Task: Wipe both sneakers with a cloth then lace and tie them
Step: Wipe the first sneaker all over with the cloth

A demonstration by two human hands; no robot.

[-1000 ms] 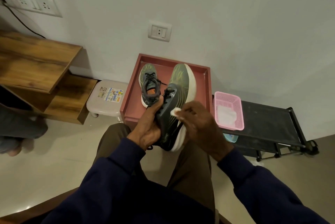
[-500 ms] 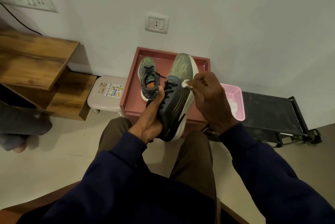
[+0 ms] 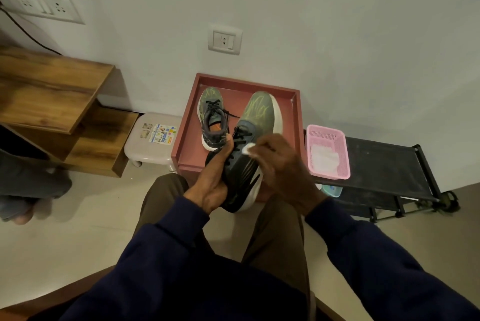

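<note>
A dark green and black sneaker (image 3: 255,123) with a white sole is tilted up over my lap, toe pointing away. My left hand (image 3: 210,183) grips its heel and collar from the left. My right hand (image 3: 281,172) pinches a small white cloth (image 3: 248,150) and presses it on the upper beside the black laces. The second sneaker (image 3: 213,118), with loose black laces and an orange insole, stands on the red tray table (image 3: 296,113) behind.
A pink plastic basket (image 3: 342,154) holding a white cloth sits on a black low rack (image 3: 389,165) to the right. A small beige stool (image 3: 145,144) and a wooden shelf unit (image 3: 52,92) stand at left. Another person's foot is at the far left.
My right hand with the cloth has slid back from the toe area to the middle of the upper beside the laces. The sneaker stays in my left hand.
</note>
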